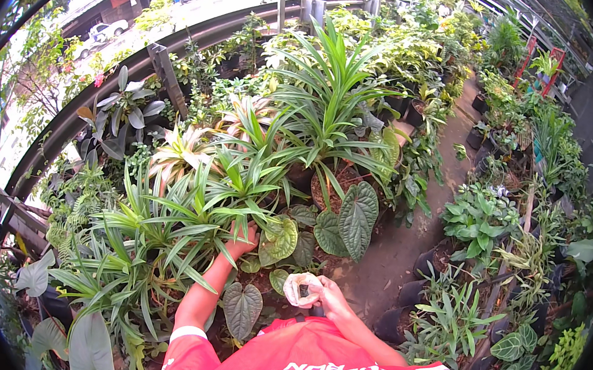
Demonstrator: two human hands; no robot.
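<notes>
My left hand [244,240] reaches in among the long, narrow green leaves of a strap-leaved plant [220,199]. Leaves cover most of its fingers, so whether they grip anything is hidden. Close by on its right hangs a broad yellow-green leaf [278,241]. In front of my body, my right hand [331,297] is closed on the rim of a small whitish, see-through plastic bag [293,289]. The bag's mouth faces up, with something dark inside that I cannot make out. A large dark-green textured leaf [241,311] stands between my two arms.
A brown pot [330,188] with a tall spiky plant rises ahead. On the right, a narrow dirt path [404,256] runs away from me, with potted plants [480,220] along its far side. A curved metal rail [67,124] borders the plants at left.
</notes>
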